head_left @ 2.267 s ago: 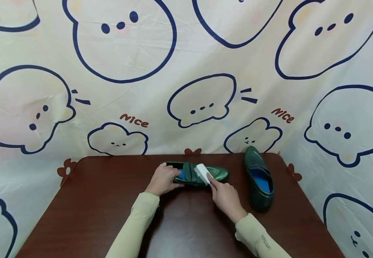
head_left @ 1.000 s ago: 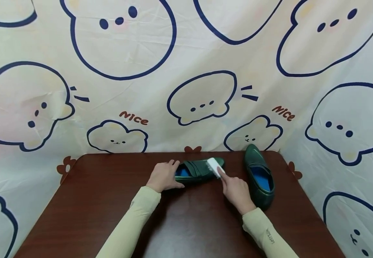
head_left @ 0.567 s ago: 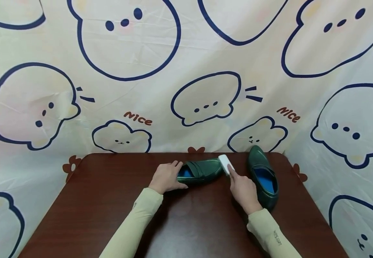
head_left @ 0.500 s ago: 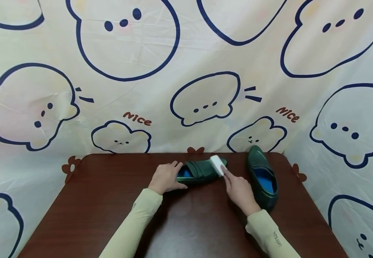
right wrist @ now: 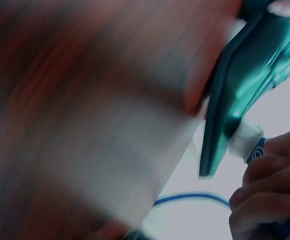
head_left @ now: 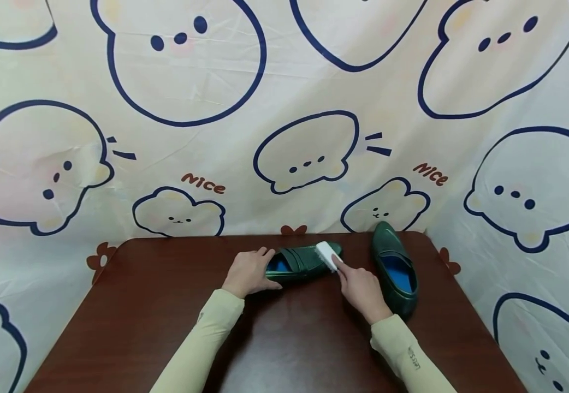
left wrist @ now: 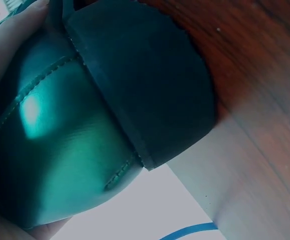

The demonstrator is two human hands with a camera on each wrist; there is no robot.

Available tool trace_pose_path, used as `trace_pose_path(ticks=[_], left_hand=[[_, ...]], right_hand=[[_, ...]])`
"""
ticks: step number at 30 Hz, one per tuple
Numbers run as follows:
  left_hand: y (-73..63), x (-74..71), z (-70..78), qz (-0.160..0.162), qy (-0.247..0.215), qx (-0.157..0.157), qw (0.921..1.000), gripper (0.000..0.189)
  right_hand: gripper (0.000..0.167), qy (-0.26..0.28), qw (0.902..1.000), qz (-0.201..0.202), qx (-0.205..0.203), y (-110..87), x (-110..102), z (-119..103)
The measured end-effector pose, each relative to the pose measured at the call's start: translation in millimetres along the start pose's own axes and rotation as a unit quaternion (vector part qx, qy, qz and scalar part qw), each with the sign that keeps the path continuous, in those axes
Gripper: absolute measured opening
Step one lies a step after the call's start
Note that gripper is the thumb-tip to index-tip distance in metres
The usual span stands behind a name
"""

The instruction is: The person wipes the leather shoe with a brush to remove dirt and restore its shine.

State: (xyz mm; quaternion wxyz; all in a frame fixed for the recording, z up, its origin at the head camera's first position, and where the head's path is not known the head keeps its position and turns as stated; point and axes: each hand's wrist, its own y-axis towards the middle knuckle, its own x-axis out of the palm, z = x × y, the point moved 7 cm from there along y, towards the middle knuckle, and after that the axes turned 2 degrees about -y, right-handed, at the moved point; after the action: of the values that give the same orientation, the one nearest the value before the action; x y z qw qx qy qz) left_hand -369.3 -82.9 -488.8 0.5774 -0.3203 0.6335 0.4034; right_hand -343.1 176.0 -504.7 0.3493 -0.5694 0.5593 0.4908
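Note:
A green loafer [head_left: 300,261] with a blue insole lies sideways near the table's back edge, its toe to the right. My left hand [head_left: 248,273] grips it round the heel; the left wrist view has the stitched green heel [left wrist: 74,150] close up against the palm. In my right hand [head_left: 363,292] is a white-backed brush [head_left: 326,255], laid slantwise over the toe. From the right wrist, pale bristles [right wrist: 245,139] meet the shoe's toe, and curled fingers [right wrist: 270,192] wrap the blue-marked handle.
A matching green loafer [head_left: 400,300] stands to the right of my right hand, toe toward the back edge. The brown table [head_left: 132,327] ends at a cartoon-printed cloth [head_left: 245,158] hanging behind it and along both sides.
The brush has gone from the shoe's strap to its toe, passing over the tip and coming back. The held loafer's toe has swung slightly toward the back; my left hand keeps its grip.

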Motion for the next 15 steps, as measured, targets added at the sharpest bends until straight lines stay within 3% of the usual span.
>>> trace_pose_path(ticks=[6, 15], left_hand=[[-0.9, 0.6, -0.6, 0.008, 0.009, 0.002, 0.9999, 0.087], [0.3, 0.9, 0.4, 0.010, 0.016, 0.002, 0.9998, 0.087]], right_hand=[[0.048, -0.051, 0.9974, 0.048, 0.018, 2.3, -7.8, 14.8], [0.047, -0.042, 0.9973, 0.047, 0.036, 2.4, -10.9, 19.6]])
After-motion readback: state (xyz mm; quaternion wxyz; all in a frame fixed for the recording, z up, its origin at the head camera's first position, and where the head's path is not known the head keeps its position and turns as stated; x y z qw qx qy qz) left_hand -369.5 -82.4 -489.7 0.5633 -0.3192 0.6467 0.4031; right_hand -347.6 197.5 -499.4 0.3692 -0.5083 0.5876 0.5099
